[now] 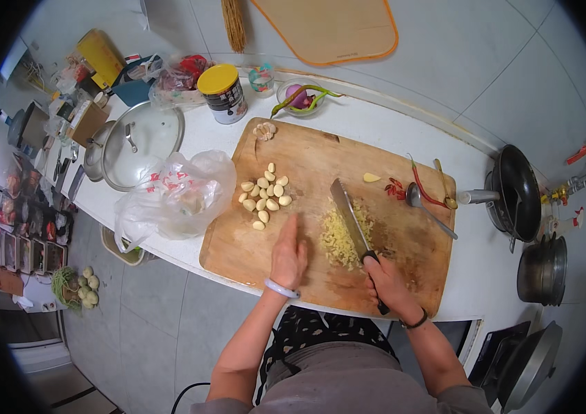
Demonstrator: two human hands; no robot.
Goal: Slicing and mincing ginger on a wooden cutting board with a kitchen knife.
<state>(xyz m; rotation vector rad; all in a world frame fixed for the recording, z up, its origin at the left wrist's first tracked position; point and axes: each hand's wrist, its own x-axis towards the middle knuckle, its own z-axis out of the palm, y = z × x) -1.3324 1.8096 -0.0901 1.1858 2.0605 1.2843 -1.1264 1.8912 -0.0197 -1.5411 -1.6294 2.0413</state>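
Note:
My right hand [387, 283] grips the black handle of a kitchen knife [349, 215]. Its blade points away from me, over a heap of minced garlic [339, 240] on the wooden cutting board [293, 279]. Holding nothing, my left hand [288, 254] hovers at or just above the board left of the heap, fingers extended and thumb apart; whether it touches the wood I cannot tell. Beyond it lie several peeled garlic cloves [263, 192]. A lone garlic piece [372, 177], chopped red chili [395, 189], a whole red chili [423, 186] and a metal spoon [430, 212] rest farther right.
A garlic bulb [265, 131] sits at the board's far left corner. Left of the board are a plastic bag [179, 194] and a glass lid [140, 147]. Behind stand a yellow-lidded can [223, 95] and a bowl with an onion [298, 97]. A wok [518, 191] is at right.

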